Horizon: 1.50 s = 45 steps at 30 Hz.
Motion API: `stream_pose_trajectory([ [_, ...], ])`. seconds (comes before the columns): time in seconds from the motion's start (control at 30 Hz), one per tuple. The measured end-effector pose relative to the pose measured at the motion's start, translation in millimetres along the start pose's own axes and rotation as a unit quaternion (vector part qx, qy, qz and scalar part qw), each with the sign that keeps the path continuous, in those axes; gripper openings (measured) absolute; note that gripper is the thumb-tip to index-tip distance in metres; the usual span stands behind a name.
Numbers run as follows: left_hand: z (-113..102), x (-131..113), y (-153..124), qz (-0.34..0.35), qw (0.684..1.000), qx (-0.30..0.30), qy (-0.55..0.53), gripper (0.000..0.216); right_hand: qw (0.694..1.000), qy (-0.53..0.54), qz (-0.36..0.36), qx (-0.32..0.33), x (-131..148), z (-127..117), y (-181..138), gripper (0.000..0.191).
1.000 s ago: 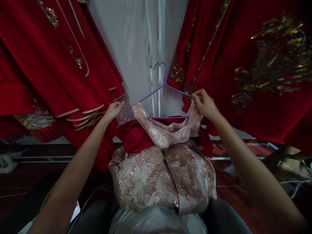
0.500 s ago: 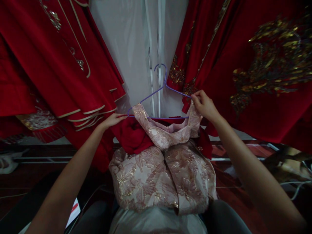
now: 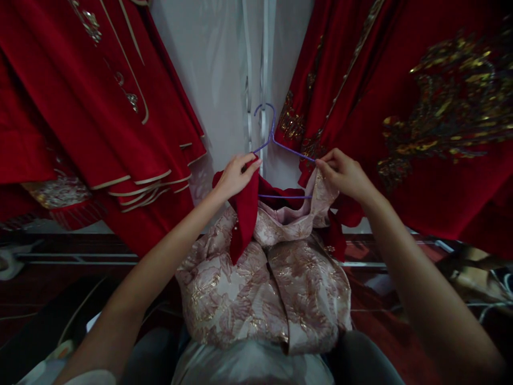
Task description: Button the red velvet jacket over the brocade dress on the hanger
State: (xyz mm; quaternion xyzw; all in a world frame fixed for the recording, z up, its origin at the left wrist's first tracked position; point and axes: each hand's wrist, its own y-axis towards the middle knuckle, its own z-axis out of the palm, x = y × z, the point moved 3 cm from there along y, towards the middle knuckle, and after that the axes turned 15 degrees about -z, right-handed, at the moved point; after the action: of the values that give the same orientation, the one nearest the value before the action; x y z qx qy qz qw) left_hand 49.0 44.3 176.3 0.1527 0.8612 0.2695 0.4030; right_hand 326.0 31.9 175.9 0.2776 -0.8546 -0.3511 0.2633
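Observation:
A purple wire hanger point(image 3: 280, 145) is held up in front of a white wall. A pale pink brocade garment point(image 3: 256, 289) with a red lining point(image 3: 244, 214) hangs from it down onto my lap. My left hand point(image 3: 236, 174) is closed on a fold of the red lining and lifts it against the hanger's left arm. On the hanger's right arm, my right hand point(image 3: 342, 174) pinches the pink shoulder of the garment. The hanger's left end is hidden behind the red cloth.
Red garments with gold trim point(image 3: 100, 107) hang at the left. More red cloth with heavy gold embroidery point(image 3: 420, 107) hangs at the right. A white wall with vertical strips point(image 3: 256, 64) lies between them. A dark floor with metal rails point(image 3: 80, 259) runs below.
My left hand moved right and up from the hanger's left tip, gripped the red lining and pulled it up over the hanger's left arm. My right hand stayed in place.

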Motion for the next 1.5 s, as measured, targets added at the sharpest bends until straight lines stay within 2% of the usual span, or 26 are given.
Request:
stream_pose_trajectory([
  [0.07,0.5,14.5,6.5,-0.02,1.0,-0.012,0.009,0.023,1.0,0.0,0.009,0.02,-5.3,1.8,6.5,0.042],
  [0.1,0.3,23.7,11.2,-0.034,0.999,0.006,0.01,0.022,0.999,0.0,0.024,0.044,-9.9,3.8,11.2,0.047],
  [0.2,-1.1,45.2,22.8,-0.038,0.994,0.105,0.019,0.025,0.975,0.04,0.103,0.195,-27.1,13.5,26.9,0.056],
  [0.27,-3.4,50.2,25.2,-0.011,0.99,0.133,0.04,0.029,0.944,0.067,0.147,0.288,-36.0,19.4,36.4,0.049],
  [0.33,-4.9,50.9,24.1,0.008,0.989,0.139,0.057,0.03,0.924,0.075,0.164,0.338,-39.8,25.3,44.3,0.041],
  [0.47,-4.2,52.4,20.2,0.003,0.99,0.132,0.043,0.029,0.883,0.111,0.163,0.425,-31.2,49.5,45.7,0.037],
  [0.63,-3.3,57.9,19.1,-0.014,0.992,0.12,0.028,0.025,0.922,0.076,0.138,0.353,-29.7,72.7,45.3,0.032],
  [0.73,-3.2,58.5,18.2,-0.013,0.993,0.11,0.031,0.025,0.93,0.068,0.112,0.344,-46.0,74.0,48.1,0.031],
  [0.8,-1.6,59.3,17.6,-0.009,0.994,0.099,0.039,0.026,0.945,0.049,0.097,0.309,-59.1,68.9,51.0,0.03],
  [0.87,1.5,61.6,17.5,-0.006,0.995,0.08,0.058,0.026,0.972,0.004,0.078,0.223,-68.7,59.0,53.8,0.028],
  [0.93,5.4,64.4,17.4,-0.001,0.995,0.055,0.088,0.025,0.992,-0.056,0.043,0.104,-71.4,45.6,54.4,0.03],
  [1.0,8.8,66.0,16.6,0.008,0.992,0.034,0.12,0.025,0.993,-0.112,0.024,0.006,-69.2,31.2,51.9,0.032],
  [1.03,10.0,66.0,15.8,0.012,0.991,0.03,0.134,0.026,0.99,-0.134,0.032,-0.012,-68.0,24.6,50.0,0.032],
  [1.1,10.8,64.3,13.1,0.014,0.987,0.027,0.156,0.026,0.982,-0.175,0.07,0.008,-66.6,11.1,46.1,0.03],
  [1.2,9.2,58.4,6.6,0.008,0.983,0.023,0.184,0.025,0.961,-0.223,0.139,0.09,-67.5,-14.3,37.8,0.03],
  [1.27,8.8,53.6,1.2,0.005,0.98,0.022,0.197,0.025,0.954,-0.233,0.165,0.095,-67.3,-35.5,29.3,0.03],
  [1.33,9.6,50.1,-3.7,0.001,0.978,0.021,0.208,0.026,0.957,-0.228,0.166,0.072,-63.1,-54.3,18.8,0.029],
  [1.43,11.4,48.6,-8.6,-0.01,0.976,0.016,0.219,0.027,0.969,-0.166,0.173,0.061,-48.7,-67.2,1.3,0.024],
  [1.5,11.6,49.8,-9.8,-0.016,0.975,0.011,0.222,0.027,0.975,-0.048,0.204,0.08,-36.9,-63.1,-9.0,0.023],
])
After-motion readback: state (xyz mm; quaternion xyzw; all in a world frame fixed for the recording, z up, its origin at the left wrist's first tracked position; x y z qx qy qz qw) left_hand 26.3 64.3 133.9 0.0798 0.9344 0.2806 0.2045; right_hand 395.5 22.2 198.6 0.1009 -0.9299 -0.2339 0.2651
